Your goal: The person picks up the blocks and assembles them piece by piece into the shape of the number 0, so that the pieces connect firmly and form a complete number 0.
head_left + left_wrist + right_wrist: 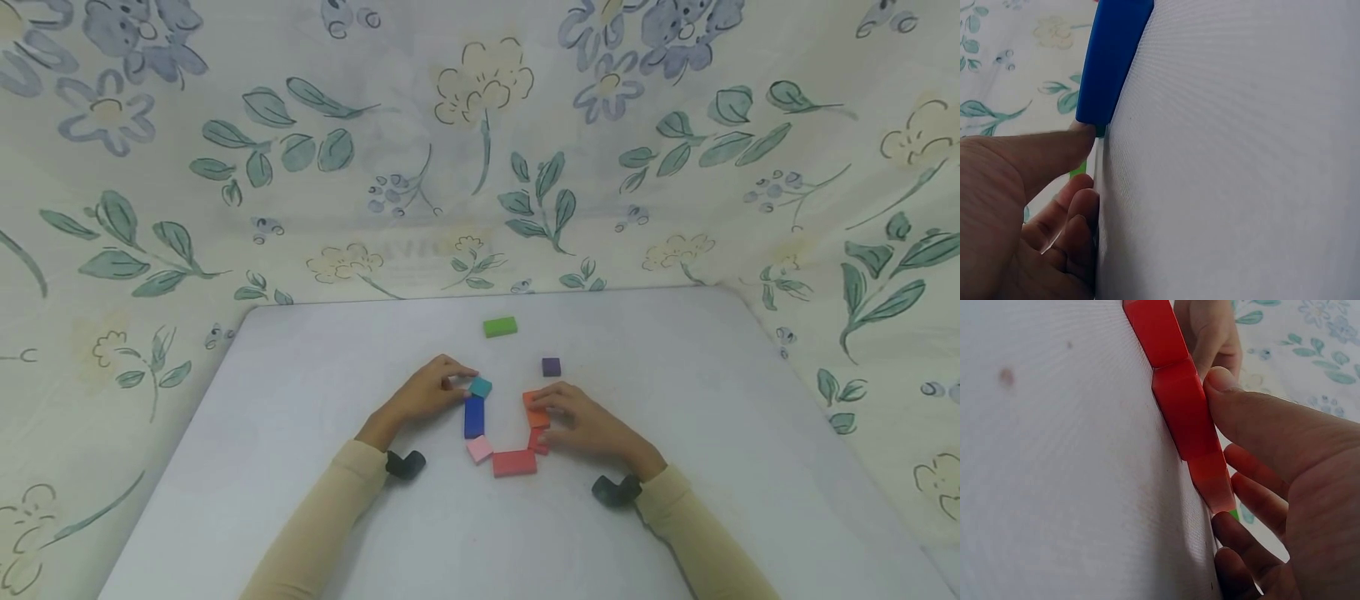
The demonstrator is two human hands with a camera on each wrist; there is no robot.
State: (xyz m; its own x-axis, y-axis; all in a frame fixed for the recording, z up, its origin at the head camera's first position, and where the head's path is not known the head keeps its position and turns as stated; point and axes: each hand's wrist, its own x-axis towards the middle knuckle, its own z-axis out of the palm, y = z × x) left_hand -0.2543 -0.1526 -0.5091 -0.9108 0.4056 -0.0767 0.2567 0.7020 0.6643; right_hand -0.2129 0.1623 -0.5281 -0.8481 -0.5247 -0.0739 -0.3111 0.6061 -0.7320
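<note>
Now your left hand [431, 389] is pinching the teal block [481, 387] between thumb and fingers, right at the far end of the blue block [474, 417]! Over on the other side, your right hand [581, 421] is resting its fingers on the orange block [536, 410] while its thumb is touching the small red block [537, 441]; whether it's truly gripping either, I can't tell. The pink block [480, 449] and the long red block [514, 463] are forming the near side, and the whole row is curving across the white table [375, 350] like a U, its gap facing away from you. You seem to be lining up both tips of that curve. Waiting out there, the purple block [551, 367] is sitting just beyond the orange one, the green block [500, 327] farther off. If you're closing the ring, the next move is probably calling for a clean release of the teal, nudging nothing, then a reach for the purple.
</note>
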